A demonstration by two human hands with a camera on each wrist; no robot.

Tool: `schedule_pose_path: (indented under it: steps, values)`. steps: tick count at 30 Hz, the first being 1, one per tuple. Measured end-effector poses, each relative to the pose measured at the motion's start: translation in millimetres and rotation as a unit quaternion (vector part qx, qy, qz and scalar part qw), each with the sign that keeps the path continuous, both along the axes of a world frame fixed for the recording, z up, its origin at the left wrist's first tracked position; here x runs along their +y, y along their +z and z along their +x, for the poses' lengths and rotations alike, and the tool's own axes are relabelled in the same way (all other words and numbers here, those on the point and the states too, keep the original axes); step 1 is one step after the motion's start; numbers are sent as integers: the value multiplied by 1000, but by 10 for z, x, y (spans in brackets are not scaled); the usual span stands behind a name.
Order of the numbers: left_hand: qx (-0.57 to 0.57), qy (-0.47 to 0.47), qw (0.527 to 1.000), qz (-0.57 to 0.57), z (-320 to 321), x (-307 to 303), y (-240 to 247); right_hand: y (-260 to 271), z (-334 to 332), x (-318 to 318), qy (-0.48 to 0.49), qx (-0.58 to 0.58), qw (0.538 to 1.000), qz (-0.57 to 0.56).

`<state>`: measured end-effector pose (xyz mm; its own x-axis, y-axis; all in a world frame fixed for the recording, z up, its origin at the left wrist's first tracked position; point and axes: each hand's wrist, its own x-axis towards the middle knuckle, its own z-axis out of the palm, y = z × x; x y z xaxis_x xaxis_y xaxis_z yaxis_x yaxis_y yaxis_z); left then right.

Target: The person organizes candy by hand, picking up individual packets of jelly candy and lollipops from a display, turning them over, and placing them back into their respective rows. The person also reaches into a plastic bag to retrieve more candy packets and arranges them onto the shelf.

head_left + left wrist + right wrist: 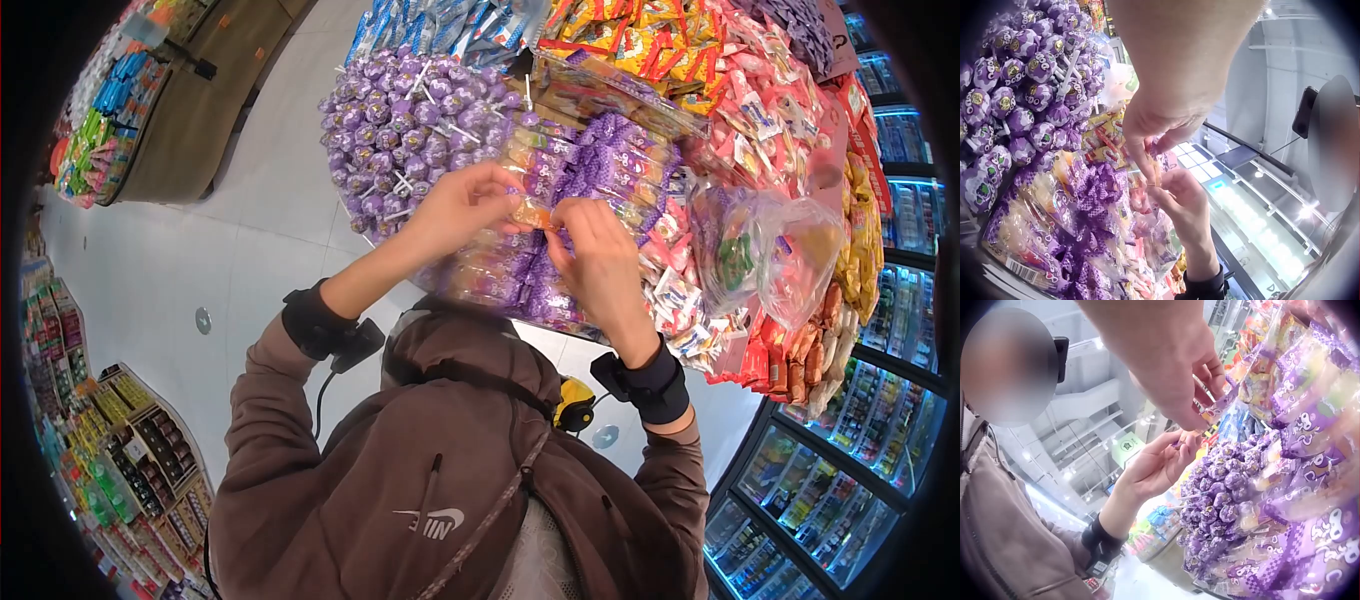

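Note:
In the head view, a small clear-and-orange wrapped candy (533, 214) is between the two hands, over the purple-wrapped packs (610, 165). My left hand (465, 210) pinches its left side with thumb and fingers; my right hand (600, 255) pinches its right side. The left wrist view has my left hand (1163, 119) above, its fingertips meeting those of my right hand (1185, 203). From the right wrist, my right hand (1179, 375) is seen close up with bent fingers, near my left hand (1157, 465). The fingers cover much of the wrapper.
Purple lollipops (400, 130) are heaped left of the packs. Pink-wrapped candies (750, 110) and a clear plastic bag (790, 250) lie to the right, yellow packets (640, 40) behind. Lit drink coolers (850, 430) line the right; another display (180, 110) stands at upper left.

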<state>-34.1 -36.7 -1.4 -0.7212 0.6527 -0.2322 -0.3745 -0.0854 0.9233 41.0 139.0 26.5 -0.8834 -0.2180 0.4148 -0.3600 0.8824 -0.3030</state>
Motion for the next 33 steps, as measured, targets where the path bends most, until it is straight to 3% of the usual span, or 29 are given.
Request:
schedule_pose_path:
  steps: [5,7,8,9,11,15,18,24,27,33]
  values:
    - [49,48,997,-20,16,-169,30,79,-9,94,-15,-17,999,31]
    - [226,45,964,-134,62,-313,61,101,-5,133,-18,-31,997,65]
    - [310,41,931,-187,71,-370,64,65,-9,129,-10,-42,995,91]
    - [444,13,870,-214,75,-414,28,-7,-5,121,-2,-54,992,115]
    - [680,-40,688,-251,92,-468,-120,-111,-17,75,15,-72,987,144]
    - [761,-174,535,-323,120,-374,-360,-225,-90,-48,44,-80,984,155]
    - [778,-200,498,-326,129,-359,-482,-303,-143,-115,56,-85,980,171]
    - [793,-239,368,-422,188,-352,-543,-419,-210,-214,48,-79,978,188]
    - [791,-248,344,-440,203,-334,-560,-456,-233,-233,48,-66,977,195]
    - [784,-232,386,-427,171,-367,-533,-465,-269,-275,58,-74,980,177]
